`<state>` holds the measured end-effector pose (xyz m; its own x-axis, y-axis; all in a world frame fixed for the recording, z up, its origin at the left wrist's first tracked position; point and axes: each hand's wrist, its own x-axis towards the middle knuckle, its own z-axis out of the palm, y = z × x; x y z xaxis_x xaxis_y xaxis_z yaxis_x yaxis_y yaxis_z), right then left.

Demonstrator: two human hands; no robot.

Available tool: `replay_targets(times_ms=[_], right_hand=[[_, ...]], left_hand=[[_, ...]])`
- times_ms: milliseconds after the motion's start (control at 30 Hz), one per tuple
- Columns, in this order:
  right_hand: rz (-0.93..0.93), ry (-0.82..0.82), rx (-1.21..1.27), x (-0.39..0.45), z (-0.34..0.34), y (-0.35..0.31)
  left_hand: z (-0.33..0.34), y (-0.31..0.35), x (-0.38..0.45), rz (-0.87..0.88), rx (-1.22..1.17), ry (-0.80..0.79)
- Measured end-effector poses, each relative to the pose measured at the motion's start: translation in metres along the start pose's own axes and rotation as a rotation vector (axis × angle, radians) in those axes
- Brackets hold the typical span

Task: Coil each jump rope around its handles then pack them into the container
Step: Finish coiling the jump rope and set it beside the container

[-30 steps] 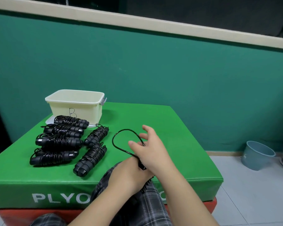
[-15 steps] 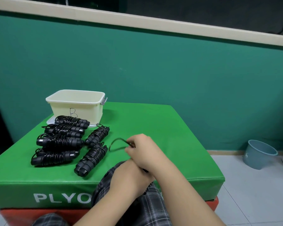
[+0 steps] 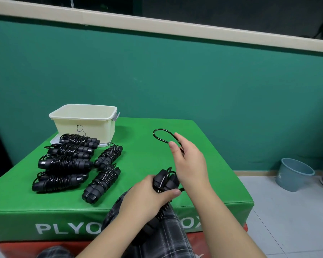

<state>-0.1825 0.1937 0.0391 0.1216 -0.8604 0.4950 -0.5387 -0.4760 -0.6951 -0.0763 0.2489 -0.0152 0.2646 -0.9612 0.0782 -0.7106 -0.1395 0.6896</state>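
Observation:
My left hand (image 3: 149,196) grips the black handles of a jump rope (image 3: 165,180) over my lap, with rope wound round them. My right hand (image 3: 188,162) pinches the rope's last loop (image 3: 159,135), held up above the green plyo box (image 3: 149,146). Several coiled black jump ropes (image 3: 63,164) lie in rows on the box's left half. Behind them stands the cream container (image 3: 84,118), open on top, marked with a letter B. What lies inside it is hidden from here.
A teal wall rises right behind the box. On the tiled floor to the right stands a blue-grey bucket (image 3: 293,174), with a white object at the frame's edge. My plaid-trousered knee (image 3: 166,229) presses against the box's front.
My right hand has lifted up and to the right, drawing the rope loop out again. My left hand now shows the wound handles, which were covered before.

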Motion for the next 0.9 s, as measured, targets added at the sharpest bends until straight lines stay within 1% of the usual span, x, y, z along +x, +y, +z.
replay_targets(times_ms=[133,367,500,667,767,900], right_hand=[[-0.02,0.017,0.003,-0.009,-0.008,0.02],[-0.041,-0.063,-0.041,-0.029,-0.014,0.041],[-0.143,-0.124,-0.102,-0.035,-0.011,0.036],[-0.101,-0.184,-0.197,-0.035,-0.013,0.031],[-0.121,-0.173,-0.213,-0.036,-0.013,0.028],[-0.101,-0.067,-0.198,-0.036,-0.011,0.026]], left_hand=[[-0.001,-0.006,0.004,-0.011,-0.094,0.038],[-0.005,-0.01,0.006,-0.038,-0.272,0.168],[-0.002,-0.011,0.003,-0.038,-0.282,0.192],[-0.001,-0.011,0.002,-0.039,-0.263,0.185],[-0.001,-0.01,0.0,-0.044,-0.272,0.182],[0.001,-0.007,-0.001,-0.062,-0.238,0.197]])
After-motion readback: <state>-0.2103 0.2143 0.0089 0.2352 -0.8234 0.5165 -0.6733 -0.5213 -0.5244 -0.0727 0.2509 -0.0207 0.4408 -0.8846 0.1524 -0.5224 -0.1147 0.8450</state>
